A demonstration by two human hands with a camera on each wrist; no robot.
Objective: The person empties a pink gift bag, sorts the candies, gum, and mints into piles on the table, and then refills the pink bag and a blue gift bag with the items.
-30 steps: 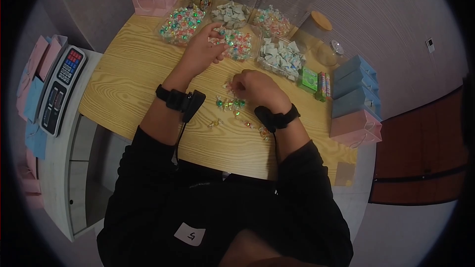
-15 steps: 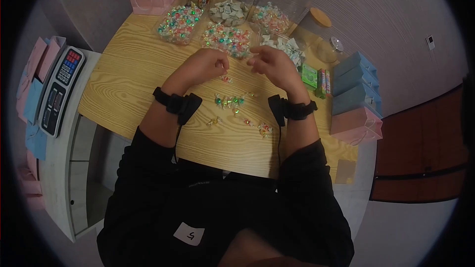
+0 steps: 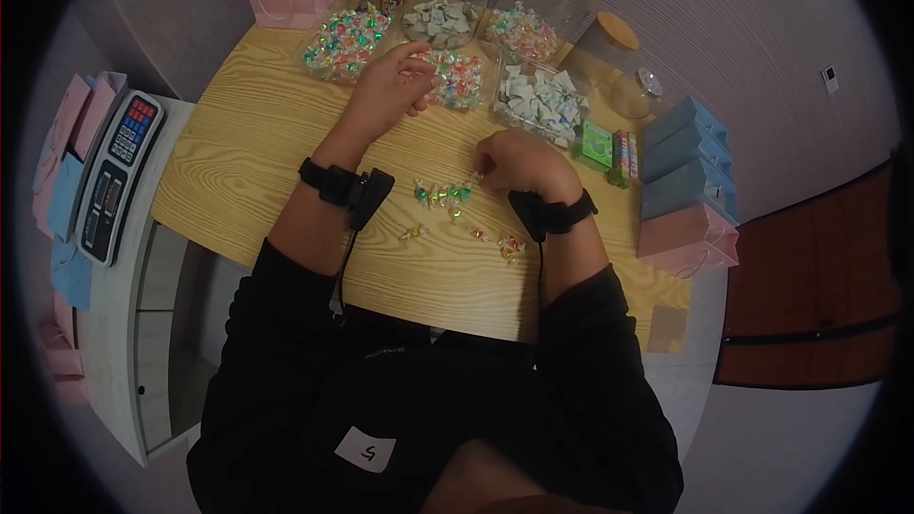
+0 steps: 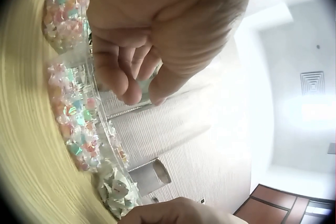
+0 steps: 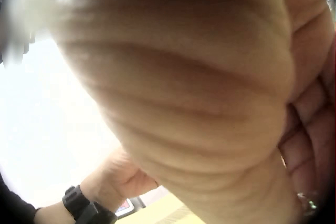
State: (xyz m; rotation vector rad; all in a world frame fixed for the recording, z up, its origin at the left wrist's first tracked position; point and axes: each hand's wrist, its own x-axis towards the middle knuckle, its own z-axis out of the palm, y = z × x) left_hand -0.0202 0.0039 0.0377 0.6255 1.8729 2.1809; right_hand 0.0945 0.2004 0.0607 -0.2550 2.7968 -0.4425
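My left hand (image 3: 388, 88) hovers over the near edge of the middle tray of wrapped candies (image 3: 459, 81). Its fingers are loosely bent, with thumb and fingertips apart and nothing visible between them. Lower on the table, my right hand (image 3: 526, 167) points down with curled fingers, pinching a small wrapped candy at its fingertips; the hand mostly covers it. In the right wrist view, a shiny wrapper (image 5: 310, 203) glints beside those fingers. Just left of them lies a short row of green and yellow candies (image 3: 443, 194). Nearer the body are a yellow candy (image 3: 412, 232) and orange ones (image 3: 510, 247).
More candy trays stand behind: a colourful one (image 3: 347, 43) at left and a tray of pale wrapped pieces (image 3: 543, 100) at right. Green boxes (image 3: 597, 145), blue bags (image 3: 687, 186) and a pink bag (image 3: 687, 243) line the right edge. A scale (image 3: 119, 176) stands at left.
My left hand moved from the table in front of the middle tray up over it. My right hand came back from near the trays to the candy at the row's right end.
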